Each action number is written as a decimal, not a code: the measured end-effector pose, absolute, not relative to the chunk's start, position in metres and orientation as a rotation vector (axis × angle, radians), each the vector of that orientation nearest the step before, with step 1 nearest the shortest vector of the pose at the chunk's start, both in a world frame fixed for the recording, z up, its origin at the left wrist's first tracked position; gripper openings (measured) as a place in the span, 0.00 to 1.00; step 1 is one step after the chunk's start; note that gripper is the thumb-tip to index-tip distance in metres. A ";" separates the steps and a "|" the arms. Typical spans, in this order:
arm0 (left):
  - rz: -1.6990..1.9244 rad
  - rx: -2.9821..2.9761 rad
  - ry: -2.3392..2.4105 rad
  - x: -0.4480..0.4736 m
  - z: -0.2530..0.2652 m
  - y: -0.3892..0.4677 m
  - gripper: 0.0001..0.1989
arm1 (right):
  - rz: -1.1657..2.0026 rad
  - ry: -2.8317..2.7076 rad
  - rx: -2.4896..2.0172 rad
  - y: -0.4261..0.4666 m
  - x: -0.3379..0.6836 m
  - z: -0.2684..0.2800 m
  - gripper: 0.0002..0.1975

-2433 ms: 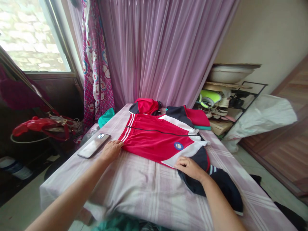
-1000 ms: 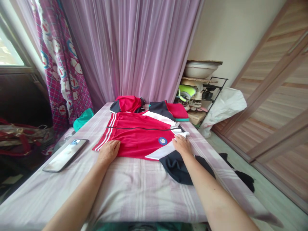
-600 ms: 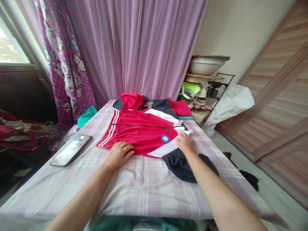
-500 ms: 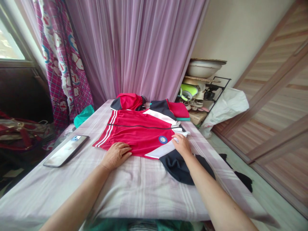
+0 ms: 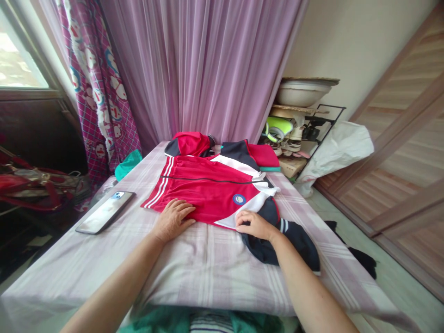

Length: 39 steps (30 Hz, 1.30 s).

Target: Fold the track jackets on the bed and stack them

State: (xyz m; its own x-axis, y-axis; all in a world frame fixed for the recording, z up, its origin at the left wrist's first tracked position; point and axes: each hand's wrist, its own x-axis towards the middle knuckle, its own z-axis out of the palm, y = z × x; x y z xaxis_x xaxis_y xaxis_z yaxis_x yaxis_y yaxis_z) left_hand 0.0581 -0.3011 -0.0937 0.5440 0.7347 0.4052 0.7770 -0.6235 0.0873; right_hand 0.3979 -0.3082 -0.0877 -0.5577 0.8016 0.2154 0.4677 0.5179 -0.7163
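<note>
Purple curtain [image 5: 208, 69] hanging behind plaid-covered table [image 5: 208, 273]. Red, white and navy jacket [image 5: 208, 192] lying spread on table, striped hem [image 5: 161, 185] pointing left. Left hand [image 5: 175, 219] resting loosely spread on jacket's near edge, gripping nothing. Right hand [image 5: 255, 225] curling at white panel [image 5: 255, 203] beside navy sleeve [image 5: 305, 241]; cannot tell whether pinching fabric. Phone [image 5: 104, 213] lying left of jacket, apart from it.

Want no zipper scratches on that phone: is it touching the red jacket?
Apart. The head view shows a strip of tablecloth between the phone and the red jacket.
</note>
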 end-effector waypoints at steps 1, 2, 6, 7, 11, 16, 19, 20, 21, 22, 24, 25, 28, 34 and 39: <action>-0.627 -2.676 -1.286 0.058 -0.093 -0.302 0.19 | 0.868 -2.222 -1.009 -0.307 0.400 -0.089 0.06; -0.620 -2.683 -1.266 0.058 -0.093 -0.303 0.17 | 0.889 -2.221 -0.995 -0.306 0.401 -0.090 0.06; -0.548 -2.698 -1.266 0.060 -0.092 -0.304 0.16 | 0.771 -2.253 -0.986 -0.305 0.399 -0.095 0.07; -0.537 -2.698 -1.282 0.060 -0.092 -0.305 0.16 | 0.717 -2.263 -0.982 -0.305 0.398 -0.096 0.08; -0.499 -2.703 -1.345 0.061 -0.094 -0.305 0.18 | 0.554 -2.265 -0.993 -0.309 0.392 -0.097 0.11; -0.484 -2.694 -1.379 0.060 -0.096 -0.305 0.19 | 0.487 -2.203 -1.107 -0.314 0.389 -0.099 0.03; -0.513 -2.702 -1.389 0.060 -0.097 -0.304 0.20 | 0.462 -2.226 -1.136 -0.316 0.387 -0.101 0.06; -0.525 -2.705 -1.394 0.060 -0.097 -0.304 0.21 | 0.471 -2.238 -1.123 -0.317 0.387 -0.101 0.05; -0.534 -2.706 -1.399 0.060 -0.097 -0.304 0.21 | 0.495 -2.250 -1.101 -0.317 0.386 -0.100 0.05; -0.542 -2.707 -1.403 0.060 -0.096 -0.304 0.22 | 0.527 -2.256 -1.074 -0.317 0.386 -0.099 0.06; -0.552 -2.706 -1.409 0.061 -0.095 -0.306 0.22 | 0.583 -2.253 -1.035 -0.317 0.386 -0.096 0.07; -0.556 -2.705 -1.412 0.061 -0.094 -0.307 0.22 | 0.601 -2.251 -1.024 -0.317 0.386 -0.095 0.07; -0.596 -2.681 -1.454 0.061 -0.092 -0.308 0.22 | 0.606 -2.246 -1.022 -0.317 0.385 -0.092 0.08; -0.795 -2.417 -1.729 0.044 -0.097 -0.299 0.21 | 0.550 -2.209 -1.075 -0.316 0.384 -0.095 0.10; -0.797 -2.317 -1.899 0.028 -0.103 -0.291 0.24 | 0.563 -2.176 -1.116 -0.316 0.383 -0.097 0.14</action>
